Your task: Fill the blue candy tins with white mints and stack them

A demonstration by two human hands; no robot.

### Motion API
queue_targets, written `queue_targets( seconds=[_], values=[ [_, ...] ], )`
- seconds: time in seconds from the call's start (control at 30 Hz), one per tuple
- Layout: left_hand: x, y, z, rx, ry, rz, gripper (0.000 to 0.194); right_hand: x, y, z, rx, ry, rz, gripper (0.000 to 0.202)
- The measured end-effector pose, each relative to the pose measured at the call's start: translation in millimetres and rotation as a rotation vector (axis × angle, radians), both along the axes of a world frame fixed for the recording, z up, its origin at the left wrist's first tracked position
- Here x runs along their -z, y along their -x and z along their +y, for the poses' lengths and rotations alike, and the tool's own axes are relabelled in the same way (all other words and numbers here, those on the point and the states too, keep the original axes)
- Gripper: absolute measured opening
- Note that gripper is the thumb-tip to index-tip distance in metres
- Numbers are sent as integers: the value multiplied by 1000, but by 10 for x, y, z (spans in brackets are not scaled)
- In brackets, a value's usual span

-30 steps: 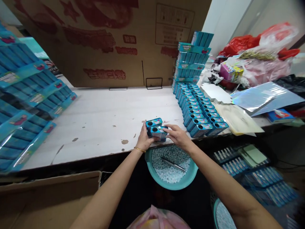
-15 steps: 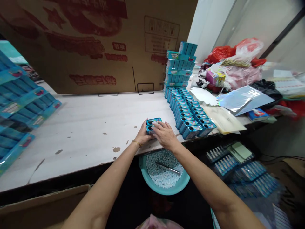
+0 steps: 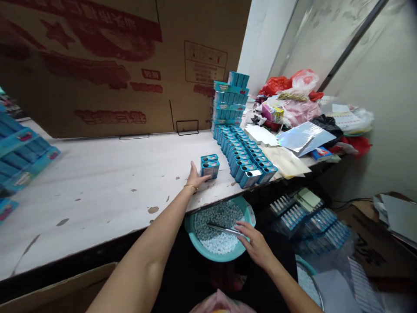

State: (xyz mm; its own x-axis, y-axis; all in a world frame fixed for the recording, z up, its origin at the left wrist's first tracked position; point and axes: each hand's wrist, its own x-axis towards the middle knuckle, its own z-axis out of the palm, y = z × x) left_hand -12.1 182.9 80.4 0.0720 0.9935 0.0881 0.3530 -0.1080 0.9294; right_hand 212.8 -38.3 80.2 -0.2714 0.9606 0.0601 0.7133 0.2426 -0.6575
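Observation:
Two small blue tins (image 3: pixel 210 168) with dark round holes in their tops stand one behind the other on the white table. My left hand (image 3: pixel 194 177) is at their left side, thumb stretched along the front tin and fingers apart, open. Below the table edge, a turquoise basin (image 3: pixel 213 255) holds many small white candy-like pieces (image 3: pixel 223 243). A shiny metal scoop or tube (image 3: pixel 223 228) lies across them. My right hand (image 3: pixel 257 245) has its fingers and thumb around the tool's right end.
Rows of similar blue tins (image 3: pixel 241 158) stand at right, with stacked display boxes (image 3: pixel 230 102) behind. More blue boxes (image 3: pixel 26 152) are at left. A large carton (image 3: pixel 114 87) stands at the back. Bags and sheets (image 3: pixel 306 134) crowd the right side. Packed trays (image 3: pixel 309 228) sit lower right.
My right hand has left the two tins and moved down to the metal tool in the basin. My left hand stays beside the tins. The view has turned toward the right.

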Motion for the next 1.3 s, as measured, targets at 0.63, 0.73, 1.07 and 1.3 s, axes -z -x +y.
queue_targets(
  seconds=[0.63, 0.73, 1.07, 1.3],
  values=[
    [203, 396, -957, 55, -168, 941, 64, 835, -65, 56, -448, 4, -584, 37],
    [214, 405, -964, 50, -167, 949, 64, 863, -146, 131, -499, -66, -570, 48],
    [202, 396, -965, 56, -144, 913, 64, 839, -511, 465, -471, -68, -441, 58],
    [183, 382, -999, 34, -198, 998, 56, 1000, -314, 797, -137, 129, -593, 24]
  ],
)
